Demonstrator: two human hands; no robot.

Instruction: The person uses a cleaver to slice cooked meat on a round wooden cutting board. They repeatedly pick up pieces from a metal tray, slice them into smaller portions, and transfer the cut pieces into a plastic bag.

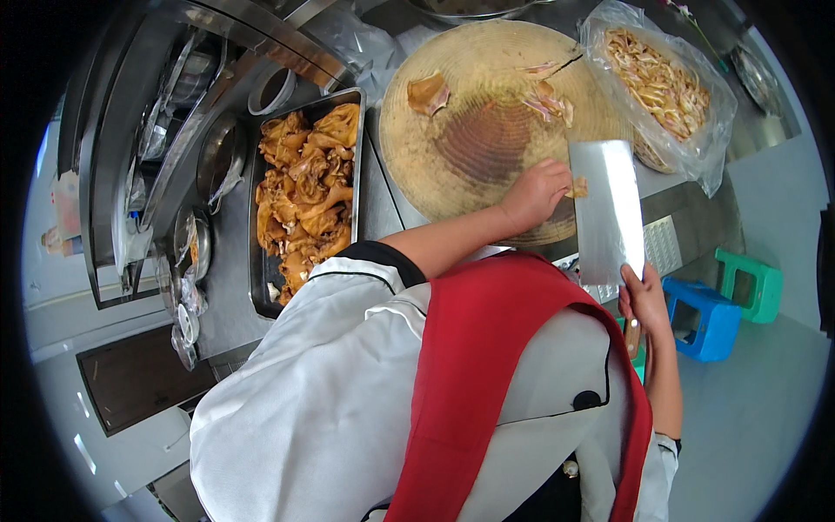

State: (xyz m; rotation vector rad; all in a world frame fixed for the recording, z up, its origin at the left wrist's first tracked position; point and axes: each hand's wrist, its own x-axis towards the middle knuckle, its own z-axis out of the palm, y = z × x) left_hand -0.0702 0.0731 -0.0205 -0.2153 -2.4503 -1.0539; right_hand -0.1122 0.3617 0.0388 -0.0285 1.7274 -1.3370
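Note:
My right hand (642, 303) grips a cleaver by its wooden handle (631, 339). The broad steel cleaver blade (607, 209) points away from me, over the right edge of a round wooden chopping block (417, 156). My left hand (538, 192), fingers drawn together, pinches a small scrap of meat (579, 188) against or just beside the blade's left edge. Toward the block's far left lies a larger piece of brown cooked meat (428, 94). Several thin meat slices (548, 104) are scattered on its far right part, near a dark crack in the wood.
A clear plastic bag (717, 130) of sliced meat strips (659, 81) stands right of the block. On the left, a metal tray (357, 169) holds braised meat (306, 196), apparently pig's ears. Metal bowls (222, 156) sit beyond. Blue (704, 320) and green (750, 284) plastic stools stand on the floor at right.

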